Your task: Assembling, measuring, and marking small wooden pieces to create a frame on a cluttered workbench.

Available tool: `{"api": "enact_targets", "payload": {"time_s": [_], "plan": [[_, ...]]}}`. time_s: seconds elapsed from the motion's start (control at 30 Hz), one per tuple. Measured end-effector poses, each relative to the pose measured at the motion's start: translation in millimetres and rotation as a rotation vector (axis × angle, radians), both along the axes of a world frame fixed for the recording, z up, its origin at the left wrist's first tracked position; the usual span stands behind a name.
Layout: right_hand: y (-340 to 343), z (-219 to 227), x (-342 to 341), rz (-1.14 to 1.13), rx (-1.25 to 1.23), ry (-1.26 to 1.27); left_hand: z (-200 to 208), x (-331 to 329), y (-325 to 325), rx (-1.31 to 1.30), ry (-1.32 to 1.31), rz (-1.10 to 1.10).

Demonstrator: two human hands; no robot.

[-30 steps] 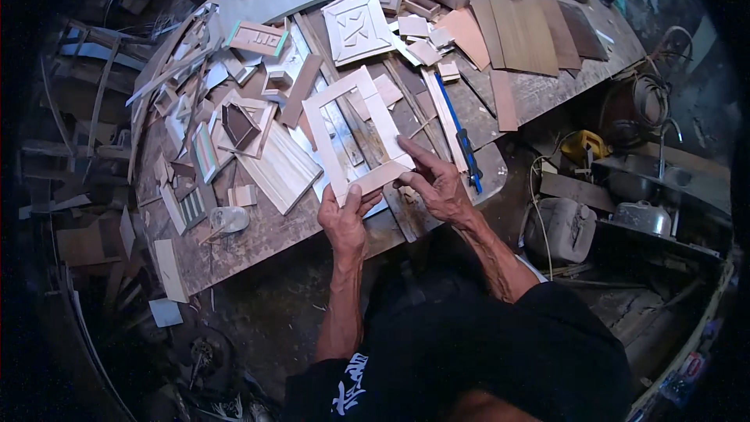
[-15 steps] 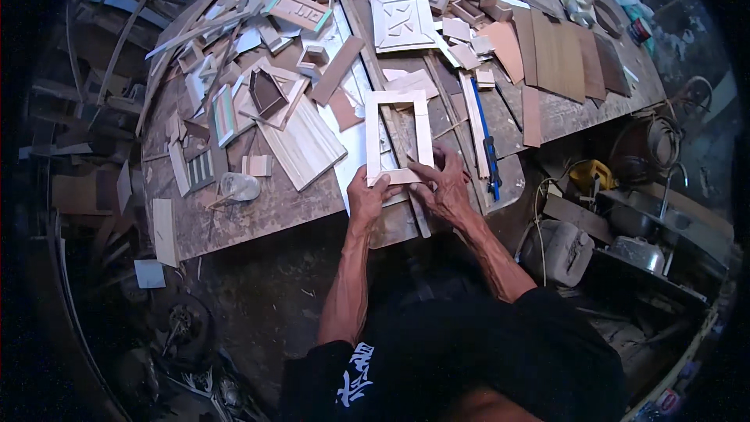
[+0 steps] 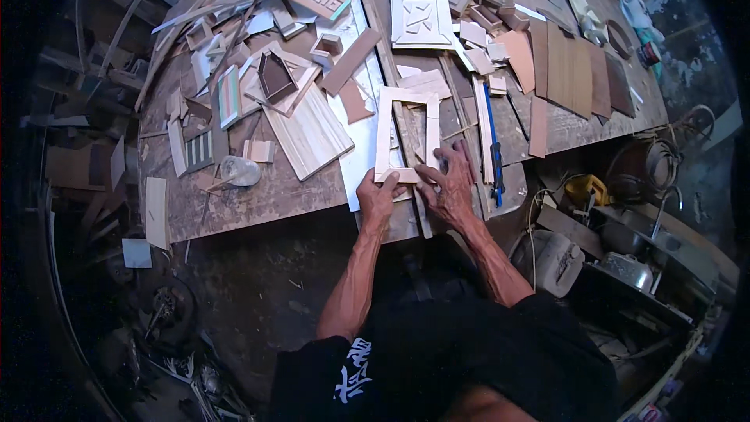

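A pale rectangular wooden frame (image 3: 383, 135) is held at the near edge of the workbench, its open middle showing the boards below. My left hand (image 3: 377, 199) grips its lower left corner, thumb on top. At the lower right corner is my right hand (image 3: 448, 192), fingers bent, thumb side against the frame. A reddish-brown strip (image 3: 470, 158) shows just beyond the right fingers; whether they touch it I cannot tell. Right of that lie a pale wood strip (image 3: 482, 129) and a blue-and-black tool (image 3: 496, 160). A striped wooden panel (image 3: 307, 145) lies to the left.
The workbench (image 3: 258, 211) carries many wood offcuts, a square carved panel (image 3: 422, 17), a house-shaped dark box (image 3: 275, 82) and a clear jar (image 3: 241, 171). Thin brown boards (image 3: 570, 63) lie at the right. Off the bench stand a jerrycan (image 3: 558, 258) and a metal sink (image 3: 625, 270).
The view has shifted, so the bench sits a little differently. Both hands keep to the frame's lower corners; the right hand's fingers have moved slightly outward from its side.
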State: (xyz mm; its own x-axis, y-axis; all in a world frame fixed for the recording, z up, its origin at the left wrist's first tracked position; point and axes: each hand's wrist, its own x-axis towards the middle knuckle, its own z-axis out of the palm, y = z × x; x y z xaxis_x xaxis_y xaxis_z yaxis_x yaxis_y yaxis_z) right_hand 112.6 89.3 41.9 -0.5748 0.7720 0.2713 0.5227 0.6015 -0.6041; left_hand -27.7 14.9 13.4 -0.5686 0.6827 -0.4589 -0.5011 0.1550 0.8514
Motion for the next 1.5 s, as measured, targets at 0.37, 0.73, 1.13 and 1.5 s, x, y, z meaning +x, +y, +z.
{"api": "enact_targets", "payload": {"time_s": [0.37, 0.73, 1.13, 1.5], "plan": [[0.3, -7.9, -1.2, 0.010, -0.080, 0.059, 1.5, -2.8, -1.9, 0.038, -0.030, -0.056], [10.6, 3.6, 2.9, 0.043, 0.024, 0.163, 0.0, -2.2, -13.3, 0.107, -0.093, -0.035], [-30.3, 47.3, -47.3, 0.429, -0.098, 0.337, 59.1, -6.7, -51.4, 0.130, 0.029, 0.102], [-56.3, 105.6, -240.9, 0.728, -0.196, -0.009, 67.2, -120.3, -150.4, -0.164, 0.479, 0.231]]}}
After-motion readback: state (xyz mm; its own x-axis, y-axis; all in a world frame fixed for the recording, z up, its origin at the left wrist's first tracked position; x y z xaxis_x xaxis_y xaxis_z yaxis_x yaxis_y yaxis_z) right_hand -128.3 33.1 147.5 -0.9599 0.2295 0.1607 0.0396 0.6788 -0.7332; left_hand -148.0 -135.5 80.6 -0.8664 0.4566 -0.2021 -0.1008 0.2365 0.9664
